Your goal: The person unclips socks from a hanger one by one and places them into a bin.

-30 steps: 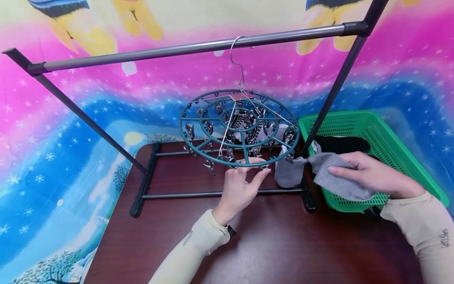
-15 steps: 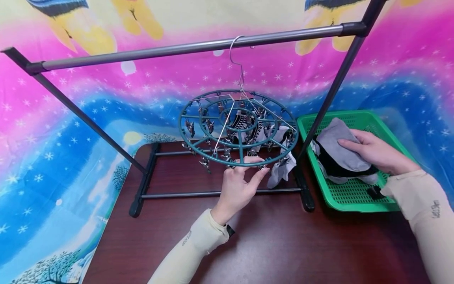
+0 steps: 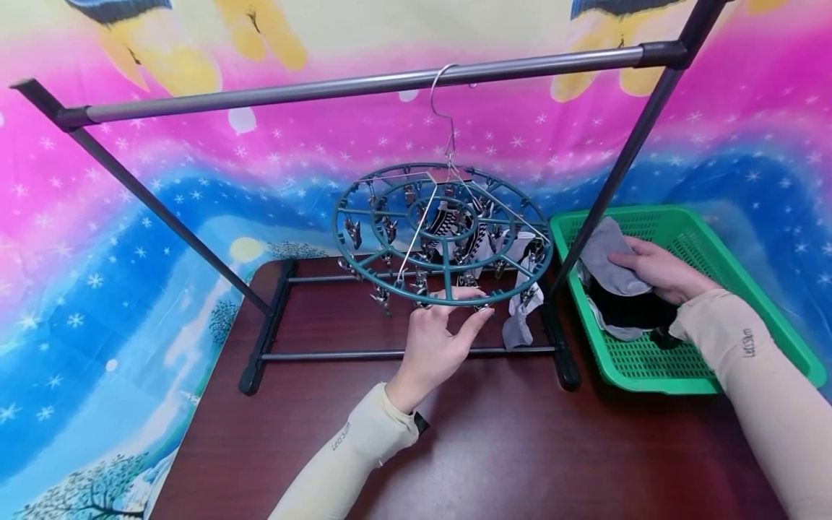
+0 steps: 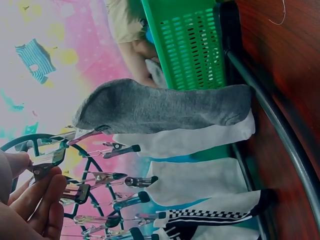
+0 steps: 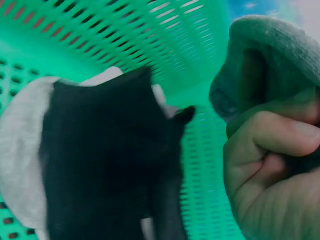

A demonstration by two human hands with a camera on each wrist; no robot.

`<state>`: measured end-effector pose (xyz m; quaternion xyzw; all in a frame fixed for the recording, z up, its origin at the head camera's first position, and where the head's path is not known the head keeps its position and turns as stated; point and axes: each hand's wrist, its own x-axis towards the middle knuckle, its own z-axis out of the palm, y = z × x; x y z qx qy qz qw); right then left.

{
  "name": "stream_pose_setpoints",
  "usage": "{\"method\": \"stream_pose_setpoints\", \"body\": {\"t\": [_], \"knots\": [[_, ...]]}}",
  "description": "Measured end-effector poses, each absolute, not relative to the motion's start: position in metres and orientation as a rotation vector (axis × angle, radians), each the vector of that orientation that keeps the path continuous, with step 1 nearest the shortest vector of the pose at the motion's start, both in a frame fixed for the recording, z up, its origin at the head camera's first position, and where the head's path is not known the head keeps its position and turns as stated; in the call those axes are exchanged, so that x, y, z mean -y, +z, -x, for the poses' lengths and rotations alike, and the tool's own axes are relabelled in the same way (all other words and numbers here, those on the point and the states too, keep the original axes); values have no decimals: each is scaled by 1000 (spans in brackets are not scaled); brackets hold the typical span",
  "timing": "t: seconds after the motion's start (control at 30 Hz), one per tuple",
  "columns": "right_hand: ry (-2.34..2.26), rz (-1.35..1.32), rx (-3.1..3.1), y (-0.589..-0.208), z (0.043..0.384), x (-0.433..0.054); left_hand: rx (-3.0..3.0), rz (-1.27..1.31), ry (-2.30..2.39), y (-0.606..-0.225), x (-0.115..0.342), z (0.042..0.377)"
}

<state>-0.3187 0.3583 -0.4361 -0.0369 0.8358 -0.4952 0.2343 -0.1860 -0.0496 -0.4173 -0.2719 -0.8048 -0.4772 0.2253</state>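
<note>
**One gray sock in the right hand, one clip in the left**

One dark rack [image 3: 292, 93] starts at the left of the head picture, with one top bar, two slanted posts and two low bars. It stands on one dark red table [image 3: 520, 448].

In the middle, the left hand [image 3: 437, 350] pinches one metal clip [image 4: 49, 160] between thumb and fingers. The clip is at the front edge of one round green hanger [image 3: 447, 278], which hangs from the top bar by one hook. Many more clips hang there, too jumbled to count. The left wrist view shows at least five hung socks [image 4: 165, 110]: one gray, two white, two with black patterns. There, their long sides run left to right.

At the right, the right hand [image 3: 669, 273] grips one gray sock [image 3: 604, 253], fingers curled round it, over the left part of one green basket [image 3: 640, 381]. The sock's long side slants, and one end points to the upper left. Black and gray cloth pieces [image 3: 627, 309] lie in the basket, overlapping, so I cannot count them.
</note>
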Motion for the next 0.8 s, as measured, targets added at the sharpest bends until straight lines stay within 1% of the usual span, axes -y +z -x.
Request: {"method": "stream_pose_setpoints", "body": {"t": [0.23,0.5,0.8], "knots": [[-1261,55,-2235,-447,318,-365,2216,750,-1310,-419,47,185],[-962,136,-2433,-456,311,-365,2220,742,-1342,-416,48,184],[-738,122,-2534,-459,300,-359,2218,748,-1355,-417,48,184]]}}
